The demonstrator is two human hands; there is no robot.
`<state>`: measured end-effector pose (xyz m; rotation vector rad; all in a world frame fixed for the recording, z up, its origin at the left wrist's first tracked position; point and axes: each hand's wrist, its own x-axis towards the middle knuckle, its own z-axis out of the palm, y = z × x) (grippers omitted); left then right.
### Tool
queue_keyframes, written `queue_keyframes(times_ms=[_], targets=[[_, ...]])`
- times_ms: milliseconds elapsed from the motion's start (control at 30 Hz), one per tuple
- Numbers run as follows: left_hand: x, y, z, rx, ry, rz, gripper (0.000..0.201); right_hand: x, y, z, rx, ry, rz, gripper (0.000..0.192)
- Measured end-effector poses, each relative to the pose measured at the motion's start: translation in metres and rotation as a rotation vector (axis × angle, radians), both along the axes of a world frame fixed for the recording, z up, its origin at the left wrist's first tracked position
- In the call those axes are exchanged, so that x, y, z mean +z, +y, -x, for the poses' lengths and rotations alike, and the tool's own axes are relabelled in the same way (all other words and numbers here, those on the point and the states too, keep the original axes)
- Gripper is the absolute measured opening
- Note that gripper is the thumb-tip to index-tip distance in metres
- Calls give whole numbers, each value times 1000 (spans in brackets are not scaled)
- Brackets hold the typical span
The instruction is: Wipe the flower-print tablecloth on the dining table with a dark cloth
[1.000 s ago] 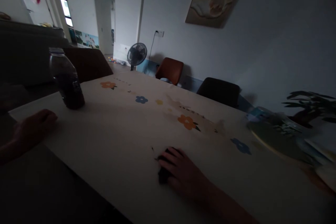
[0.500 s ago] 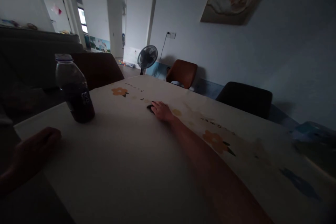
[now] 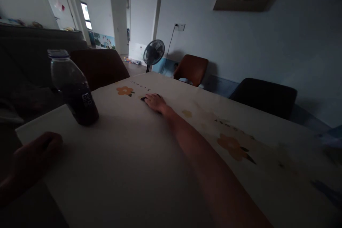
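My right hand (image 3: 155, 102) reaches far across the pale tablecloth (image 3: 133, 171), palm down. It presses on a flat dark cloth (image 3: 143, 98), of which only small edges show around the fingers and palm. My left hand (image 3: 40, 153) rests at the table's left edge, its fingers curled in a loose fist. Nothing shows in it, though it is in deep shade. Beyond the left hand, an uncapped clear bottle (image 3: 76, 91) of dark liquid stands upright on the table. Neither hand touches it.
Chairs stand around the table: a brown one (image 3: 100, 66) behind the bottle, an orange-brown one (image 3: 192, 69) by the wall and a black one (image 3: 264, 94) at right. A fan (image 3: 154, 52) stands past the far corner. A dark sofa (image 3: 32, 53) lies at left.
My right hand has slid the dark cloth left and farther away along the tablecloth, towards the printed orange flower. My left hand stays at the table edge. The camera view has shifted slightly.
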<state>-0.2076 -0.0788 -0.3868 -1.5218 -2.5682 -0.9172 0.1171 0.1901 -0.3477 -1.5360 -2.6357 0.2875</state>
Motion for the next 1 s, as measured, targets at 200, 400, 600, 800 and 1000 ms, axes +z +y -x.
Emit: queue_keyframes(times_ms=[200, 400, 600, 800, 1000], targets=[[33, 1, -28, 14, -176, 7, 37, 4, -99, 3, 325, 3, 1, 48], [29, 1, -22, -52, -113, 46, 28, 2, -210, -50, 527, 53, -41, 47], [29, 1, -22, -70, -51, 69, 26, 7, -318, -132, 524, 49, 26, 48], [42, -4, -32, -85, -53, 111, 25, -2, -391, -191, 512, 39, 40, 67], [46, -5, -37, -71, -74, 129, 25, 5, -384, -169, 546, 40, 101, 61]])
